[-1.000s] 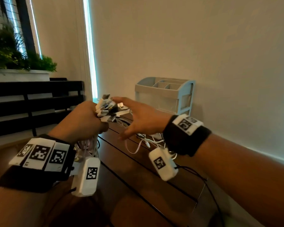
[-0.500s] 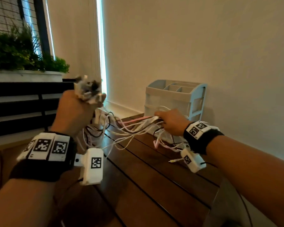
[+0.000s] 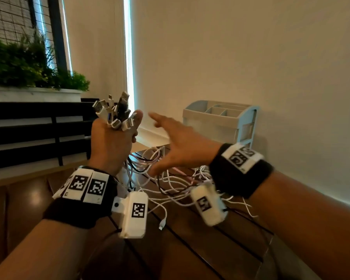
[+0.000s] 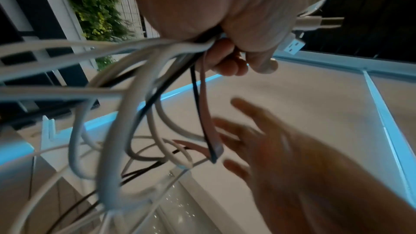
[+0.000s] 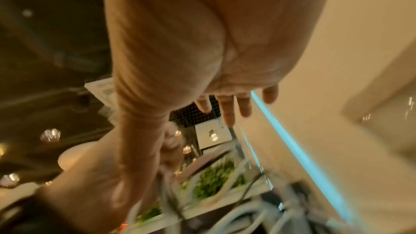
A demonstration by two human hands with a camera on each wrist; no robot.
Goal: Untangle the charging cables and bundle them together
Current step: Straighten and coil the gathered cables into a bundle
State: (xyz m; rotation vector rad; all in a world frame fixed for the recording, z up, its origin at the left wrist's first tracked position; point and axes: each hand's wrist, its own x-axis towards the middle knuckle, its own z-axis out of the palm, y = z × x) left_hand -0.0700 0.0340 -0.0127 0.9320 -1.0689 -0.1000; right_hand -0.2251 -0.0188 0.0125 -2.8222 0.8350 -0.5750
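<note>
My left hand (image 3: 111,138) is raised above the table and grips a bunch of charging cables just below their USB plugs (image 3: 113,113), which stick up out of the fist. White, black and pink cables (image 3: 162,178) hang from that fist and lie in tangled loops on the dark wooden table (image 3: 190,249). The left wrist view shows my fingers (image 4: 225,60) curled round the cable strands (image 4: 144,77). My right hand (image 3: 178,144) hovers to the right of the fist with its fingers (image 5: 227,106) spread and straight, holding nothing.
A pale blue desk organiser (image 3: 220,122) stands on the table against the wall, behind my right hand. A loose white plug end (image 3: 162,226) lies near the table's middle. A dark slatted bench (image 3: 34,134) and a planter of green plants (image 3: 28,65) are on the left.
My right hand has let go of the cable strands it was pulling near the organiser and swung back toward my left fist, fingers spread. The left hand still holds the plug bunch.
</note>
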